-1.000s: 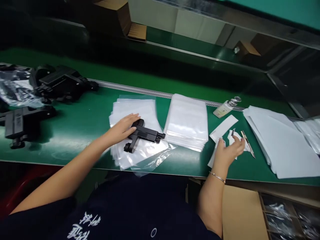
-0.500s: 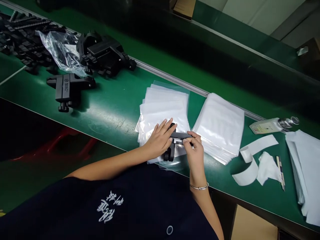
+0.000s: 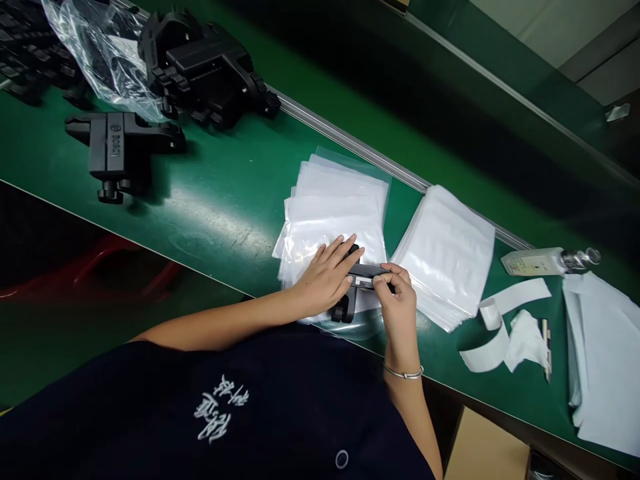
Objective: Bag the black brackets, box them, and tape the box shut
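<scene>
Under bracket (image 3: 369, 271), bag stack (image 3: 340, 200); bottle (image 3: 533, 261) nearby

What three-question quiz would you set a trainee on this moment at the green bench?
1. True or false: the black part lies on a stack of clear bags.
2. Which of the left hand and the right hand touches that part? A: left only. B: right only. C: both.
3. Fill in: the small bottle lies on its ____.
Key: 1 true; 2 C; 3 side.
</scene>
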Demonstrator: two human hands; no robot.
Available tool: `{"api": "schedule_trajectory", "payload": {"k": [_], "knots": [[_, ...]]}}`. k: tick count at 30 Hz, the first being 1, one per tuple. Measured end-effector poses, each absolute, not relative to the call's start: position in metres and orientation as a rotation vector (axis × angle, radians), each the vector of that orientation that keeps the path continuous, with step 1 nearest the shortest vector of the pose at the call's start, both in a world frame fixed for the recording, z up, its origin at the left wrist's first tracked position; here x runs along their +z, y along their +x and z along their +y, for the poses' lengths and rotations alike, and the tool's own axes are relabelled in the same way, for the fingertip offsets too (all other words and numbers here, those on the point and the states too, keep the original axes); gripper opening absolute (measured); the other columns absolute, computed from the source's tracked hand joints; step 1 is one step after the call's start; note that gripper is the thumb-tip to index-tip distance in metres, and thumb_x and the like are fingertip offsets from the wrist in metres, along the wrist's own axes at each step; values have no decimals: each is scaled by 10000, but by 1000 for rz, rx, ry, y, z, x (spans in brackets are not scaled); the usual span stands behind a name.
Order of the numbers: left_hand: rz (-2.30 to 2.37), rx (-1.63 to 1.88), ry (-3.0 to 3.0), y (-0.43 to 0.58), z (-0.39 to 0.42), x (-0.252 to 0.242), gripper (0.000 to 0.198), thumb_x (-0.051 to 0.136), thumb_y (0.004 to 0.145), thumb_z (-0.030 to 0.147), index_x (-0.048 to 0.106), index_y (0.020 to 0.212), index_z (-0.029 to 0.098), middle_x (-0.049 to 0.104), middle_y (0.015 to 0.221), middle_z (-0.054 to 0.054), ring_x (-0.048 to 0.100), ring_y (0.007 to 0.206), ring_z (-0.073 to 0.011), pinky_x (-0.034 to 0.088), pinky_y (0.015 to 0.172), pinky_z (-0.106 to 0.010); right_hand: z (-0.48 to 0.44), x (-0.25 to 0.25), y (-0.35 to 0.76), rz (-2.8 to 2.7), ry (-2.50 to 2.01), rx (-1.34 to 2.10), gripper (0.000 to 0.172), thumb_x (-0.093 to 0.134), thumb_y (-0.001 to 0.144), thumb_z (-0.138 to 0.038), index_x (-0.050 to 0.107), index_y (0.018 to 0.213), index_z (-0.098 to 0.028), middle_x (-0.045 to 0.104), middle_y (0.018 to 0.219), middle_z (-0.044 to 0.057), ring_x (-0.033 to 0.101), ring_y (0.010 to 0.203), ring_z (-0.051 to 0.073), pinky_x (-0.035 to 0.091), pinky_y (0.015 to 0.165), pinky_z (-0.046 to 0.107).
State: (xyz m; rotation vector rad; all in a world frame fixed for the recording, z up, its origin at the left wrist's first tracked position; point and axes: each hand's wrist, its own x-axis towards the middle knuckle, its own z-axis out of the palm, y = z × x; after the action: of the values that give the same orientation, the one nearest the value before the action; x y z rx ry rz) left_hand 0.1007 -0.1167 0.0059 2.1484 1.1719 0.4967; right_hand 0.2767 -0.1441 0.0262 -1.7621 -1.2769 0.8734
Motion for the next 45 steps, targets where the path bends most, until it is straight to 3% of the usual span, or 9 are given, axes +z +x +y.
{"api": "schedule_trajectory", "payload": {"k": [8, 13, 16, 19, 23, 29, 36, 41, 45], "knots": [[1186, 544, 2177, 100, -118, 4, 548, 346, 967, 236, 284, 1505, 154, 193, 1614, -150, 124, 1498, -325, 212, 1160, -608, -143, 26, 277, -1354, -1782, 815, 196, 609, 788, -317, 592, 630, -203, 605, 1041, 79, 538, 1090, 256, 382, 965, 432], [1020, 710, 2393, 91, -119, 2, 355, 434, 947, 224, 610, 1254, 210, 584, 1380, -87, 422, 1374, -263, 260, 1158, -500, -144, 26, 275, -1407, -1797, 795, 201, 598, 807, -315, 599, 640, -203, 610, 1051, 90, 557, 1095, 260, 407, 975, 445], [942, 723, 2458, 85, -115, 6, 288, 458, 939, 215, 695, 1101, 241, 697, 1214, -34, 560, 1236, -235, 297, 1107, -474, -150, 36, 284, -1452, -1817, 790, 202, 608, 834, -356, 652, 705, -208, 636, 1110, 98, 577, 1112, 266, 429, 986, 458], [914, 676, 2456, 83, -105, 15, 281, 473, 929, 230, 724, 1052, 257, 704, 1192, -24, 595, 1165, -239, 293, 1065, -491, -159, 47, 306, -1472, -1865, 692, 238, 617, 859, -418, 713, 986, -241, 620, 1263, 95, 561, 1192, 275, 452, 999, 476], [858, 579, 2504, 90, -91, 29, 258, 519, 900, 250, 756, 997, 282, 704, 1147, -21, 610, 1064, -233, 308, 998, -472, -164, 44, 332, -1715, -1794, 781, 451, 643, 856, -437, 619, 1282, -291, 560, 1400, 64, 475, 1324, 275, 409, 1088, 497], [780, 595, 2720, 111, -91, 33, 247, 517, 898, 258, 757, 958, 255, 706, 1071, -22, 600, 950, -210, 341, 900, -412, -161, 22, 335, -1786, -1794, 743, 461, 614, 886, -430, 592, 1323, -287, 602, 1358, 58, 469, 1332, 273, 368, 1122, 512], [510, 619, 3015, 82, -99, 27, 267, 494, 932, 240, 671, 1127, 195, 705, 1084, -44, 597, 1018, -211, 373, 895, -378, -162, 24, 335, -1833, -1828, 646, 415, 580, 898, -455, 619, 1278, -292, 624, 1327, 72, 504, 1296, 304, 307, 1117, 595], [880, 578, 2640, 65, -101, 28, 360, 475, 922, 279, 584, 1261, 226, 647, 1233, -87, 565, 1152, -251, 354, 1055, -476, -154, 22, 334, -2030, -1638, 639, 562, 598, 893, -427, 459, 1419, -288, 492, 1461, 89, 392, 1386, 311, 315, 1124, 587], [1242, 883, 2166, 64, -98, 24, 373, 422, 924, 237, 521, 1278, 173, 588, 1256, -118, 557, 1166, -223, 461, 995, -410, -156, 25, 323, -2154, -1474, 581, 535, 546, 931, -366, 405, 1440, -284, 595, 1304, 107, 552, 1217, 278, 340, 1112, 579]]}}
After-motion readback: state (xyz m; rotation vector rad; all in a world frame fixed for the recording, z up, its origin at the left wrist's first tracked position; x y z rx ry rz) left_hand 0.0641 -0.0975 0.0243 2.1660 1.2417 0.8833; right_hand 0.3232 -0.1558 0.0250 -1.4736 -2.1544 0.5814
